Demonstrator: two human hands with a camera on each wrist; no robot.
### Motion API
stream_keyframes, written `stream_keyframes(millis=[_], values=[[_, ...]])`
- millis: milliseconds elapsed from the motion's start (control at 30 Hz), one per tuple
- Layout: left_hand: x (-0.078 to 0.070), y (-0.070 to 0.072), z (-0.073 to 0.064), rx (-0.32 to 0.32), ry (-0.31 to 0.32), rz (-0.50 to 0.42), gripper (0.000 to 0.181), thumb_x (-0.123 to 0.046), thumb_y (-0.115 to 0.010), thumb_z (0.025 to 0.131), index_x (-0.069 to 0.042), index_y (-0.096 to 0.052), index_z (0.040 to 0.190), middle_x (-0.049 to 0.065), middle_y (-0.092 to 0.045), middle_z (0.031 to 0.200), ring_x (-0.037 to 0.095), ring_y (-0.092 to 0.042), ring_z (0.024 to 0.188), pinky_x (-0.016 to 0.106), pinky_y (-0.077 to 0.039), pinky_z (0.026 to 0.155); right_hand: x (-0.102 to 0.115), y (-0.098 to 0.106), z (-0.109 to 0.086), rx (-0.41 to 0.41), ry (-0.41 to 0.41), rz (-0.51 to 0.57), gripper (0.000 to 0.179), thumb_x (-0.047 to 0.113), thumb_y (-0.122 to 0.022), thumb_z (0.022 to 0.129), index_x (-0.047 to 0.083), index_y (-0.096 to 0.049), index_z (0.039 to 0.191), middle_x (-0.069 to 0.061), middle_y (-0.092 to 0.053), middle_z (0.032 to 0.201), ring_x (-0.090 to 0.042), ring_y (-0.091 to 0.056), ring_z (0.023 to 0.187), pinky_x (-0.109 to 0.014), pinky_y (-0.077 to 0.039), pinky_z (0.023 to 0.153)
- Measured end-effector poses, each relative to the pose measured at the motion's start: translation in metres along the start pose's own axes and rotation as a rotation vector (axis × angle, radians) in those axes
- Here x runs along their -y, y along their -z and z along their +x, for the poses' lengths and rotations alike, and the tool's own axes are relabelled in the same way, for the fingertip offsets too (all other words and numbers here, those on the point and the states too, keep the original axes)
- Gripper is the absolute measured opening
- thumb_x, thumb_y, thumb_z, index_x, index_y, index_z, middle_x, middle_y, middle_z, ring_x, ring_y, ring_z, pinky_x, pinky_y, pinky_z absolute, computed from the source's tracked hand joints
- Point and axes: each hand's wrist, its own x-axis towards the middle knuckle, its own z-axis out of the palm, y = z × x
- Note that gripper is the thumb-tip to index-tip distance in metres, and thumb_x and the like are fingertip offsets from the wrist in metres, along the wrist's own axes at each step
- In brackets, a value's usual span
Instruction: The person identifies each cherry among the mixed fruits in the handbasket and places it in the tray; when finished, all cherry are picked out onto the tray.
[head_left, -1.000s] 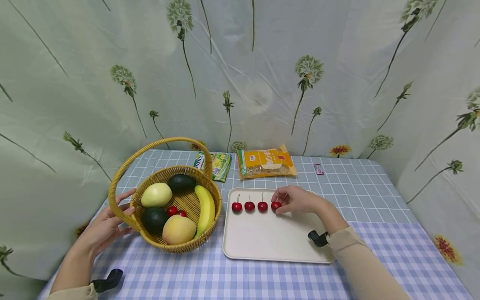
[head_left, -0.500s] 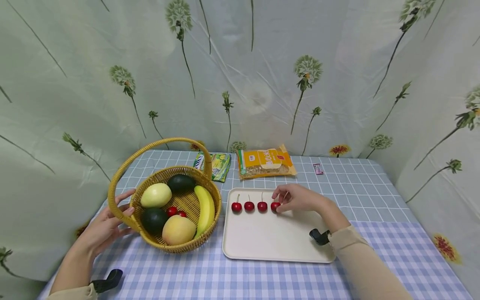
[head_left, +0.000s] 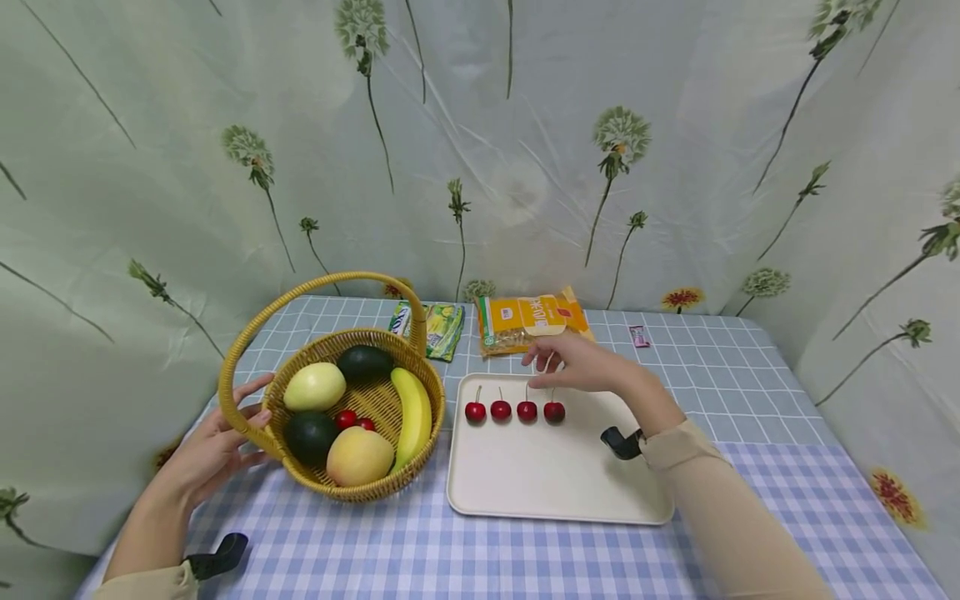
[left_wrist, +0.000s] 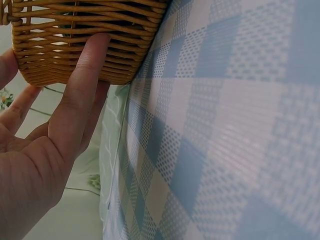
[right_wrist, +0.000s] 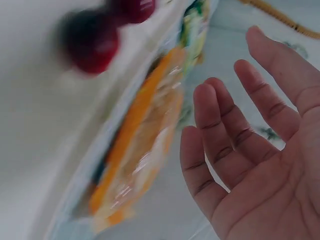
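Hovering near cherries (head_left: 527, 412) — right hand (head_left: 576, 364); touching basket (head_left: 363, 492) — left hand (head_left: 217, 440).

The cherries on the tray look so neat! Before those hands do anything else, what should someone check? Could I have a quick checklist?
1. Cherries in a row: ok; four sit side by side near the far edge of the tray.
2. Right hand free: ok; it holds nothing and hovers around the tray's far edge.
3. Room for another cherry: ok; the tray's near part is bare.
4. Left hand at the basket: ok; its fingers touch the basket's side.
5. Full count of small red fruits in the basket: cannot tell; two show, but the peach could hide more.
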Motion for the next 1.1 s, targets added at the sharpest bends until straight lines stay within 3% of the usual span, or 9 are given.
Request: stream_keyframes(millis=[233,700,867,1100], values=[[0.001,-0.001,0.0,-0.009,0.001,-0.006,0.06,-0.016,-0.051,0.115,-0.035,-0.028,0.167,-0.019,-0.065,0.126,0.005,-0.069,0.111,0.036,-0.058,0.087,0.044,-0.004,0.031,0.063,0.092,-0.037,0.029,0.033,-0.073,0.104,0.02,-0.071,0.13,0.001,-0.073,0.112,-0.018,-0.067,0.106,-0.035,-0.057,0.093],[0.001,0.006,-0.001,0.0,-0.004,-0.009,0.062,-0.015,-0.05,0.115,-0.033,-0.026,0.168,-0.019,-0.065,0.127,0.005,-0.069,0.11,0.035,-0.059,0.085,0.122,-0.033,0.103,0.218,0.253,-0.101,0.034,0.026,-0.071,0.106,0.013,-0.066,0.137,-0.003,-0.074,0.113,-0.016,-0.068,0.104,-0.028,-0.056,0.093],[0.003,0.009,-0.002,0.013,-0.012,-0.014,0.062,-0.013,-0.049,0.115,-0.034,-0.026,0.168,-0.019,-0.066,0.128,0.005,-0.069,0.11,0.035,-0.059,0.083,0.144,-0.048,0.125,0.282,0.256,-0.124,0.04,0.029,-0.071,0.106,0.014,-0.063,0.142,-0.002,-0.073,0.115,-0.012,-0.067,0.102,-0.024,-0.054,0.088],[0.004,0.006,0.003,0.021,-0.014,-0.018,0.062,-0.014,-0.049,0.115,-0.034,-0.025,0.169,-0.019,-0.065,0.128,0.005,-0.069,0.11,0.035,-0.058,0.084,0.163,-0.066,0.148,0.364,0.2,-0.148,0.044,0.034,-0.071,0.105,0.015,-0.063,0.144,-0.001,-0.073,0.118,-0.01,-0.068,0.101,-0.021,-0.053,0.086]])
